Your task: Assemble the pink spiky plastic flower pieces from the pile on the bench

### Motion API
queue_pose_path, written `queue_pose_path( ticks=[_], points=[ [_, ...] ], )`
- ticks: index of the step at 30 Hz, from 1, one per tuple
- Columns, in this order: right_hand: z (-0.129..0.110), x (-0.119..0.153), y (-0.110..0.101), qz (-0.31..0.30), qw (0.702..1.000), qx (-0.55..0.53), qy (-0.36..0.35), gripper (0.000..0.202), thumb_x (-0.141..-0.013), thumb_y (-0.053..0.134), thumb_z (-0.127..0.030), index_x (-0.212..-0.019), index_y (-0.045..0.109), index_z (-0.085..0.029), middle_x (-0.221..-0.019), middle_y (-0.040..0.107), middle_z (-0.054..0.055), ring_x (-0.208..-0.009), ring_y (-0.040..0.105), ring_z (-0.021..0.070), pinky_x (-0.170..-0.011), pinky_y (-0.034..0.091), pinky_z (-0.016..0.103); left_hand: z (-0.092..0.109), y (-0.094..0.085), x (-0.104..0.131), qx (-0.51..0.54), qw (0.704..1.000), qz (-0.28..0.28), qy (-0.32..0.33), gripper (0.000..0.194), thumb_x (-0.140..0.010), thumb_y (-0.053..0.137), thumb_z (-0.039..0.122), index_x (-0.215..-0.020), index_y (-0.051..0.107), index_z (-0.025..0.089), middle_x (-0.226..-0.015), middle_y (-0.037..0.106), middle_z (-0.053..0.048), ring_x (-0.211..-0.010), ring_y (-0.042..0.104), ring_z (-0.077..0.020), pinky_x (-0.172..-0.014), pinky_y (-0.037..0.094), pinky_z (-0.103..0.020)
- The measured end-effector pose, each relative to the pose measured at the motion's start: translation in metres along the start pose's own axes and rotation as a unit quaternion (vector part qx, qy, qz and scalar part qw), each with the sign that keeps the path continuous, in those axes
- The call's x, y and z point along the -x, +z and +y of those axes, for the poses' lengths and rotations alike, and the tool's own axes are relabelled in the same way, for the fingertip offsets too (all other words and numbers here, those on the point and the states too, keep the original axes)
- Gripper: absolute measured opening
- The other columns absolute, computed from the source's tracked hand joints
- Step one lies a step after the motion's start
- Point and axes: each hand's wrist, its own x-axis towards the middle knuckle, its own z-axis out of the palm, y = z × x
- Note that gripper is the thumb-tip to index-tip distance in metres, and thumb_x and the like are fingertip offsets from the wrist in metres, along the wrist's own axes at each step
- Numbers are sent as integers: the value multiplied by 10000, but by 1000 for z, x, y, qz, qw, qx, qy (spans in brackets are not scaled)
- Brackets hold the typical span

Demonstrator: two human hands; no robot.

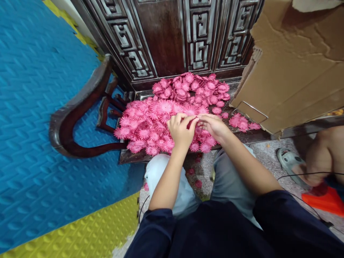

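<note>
My left hand [182, 129] and my right hand [214, 127] meet fingertip to fingertip over a heap of pink artificial flowers [145, 123]. A darker pink flower piece [190, 124] shows between the thumb and fingers of my left hand. The fingertips of my right hand pinch at its edge, and the exact grip is partly hidden. Flat and spiky-edged, the heaped flowers lie loose under and around both hands. Behind them, another mound of pink flowers [189, 86] rests against the carved wooden panel.
A carved dark wood panel [163, 36] stands behind the heap. To the left curves a wooden armrest [61, 132] over blue mat [32, 143]. A cardboard box [295, 71] is at right, near another person's leg [325, 154]. Fallen flowers [198, 184] lie on the floor.
</note>
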Motion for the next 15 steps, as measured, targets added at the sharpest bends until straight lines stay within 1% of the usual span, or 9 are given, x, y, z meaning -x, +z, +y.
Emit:
queue_pose_path(
  ticks=[5,10,15],
  points=[
    [-2,1,0,-14,1000,-15,13,183,-557,766,-248,-707,694,-173,-640,664,-22,-554,548,58,-557,402,192,-2,-1,-2,8,1000,-8,-2,176,-750,646,420,-830,714,279,-816,602,-29,-832,512,-195,-811,343,-348],
    [-3,1,1,-21,999,-32,17,221,-534,792,-271,-709,696,-177,-631,657,-28,-546,537,55,-550,405,194,-1,-4,-4,64,997,-2,-48,153,-720,685,391,-794,714,260,-808,597,-15,-840,534,-180,-823,371,-332],
    [-4,1,0,-21,1000,-8,13,237,-506,802,-269,-695,691,-178,-623,642,-34,-555,522,56,-552,391,201,-1,-4,-4,122,989,-21,-82,147,-715,693,370,-795,723,250,-810,600,-13,-832,543,-169,-827,396,-327]
  ],
)
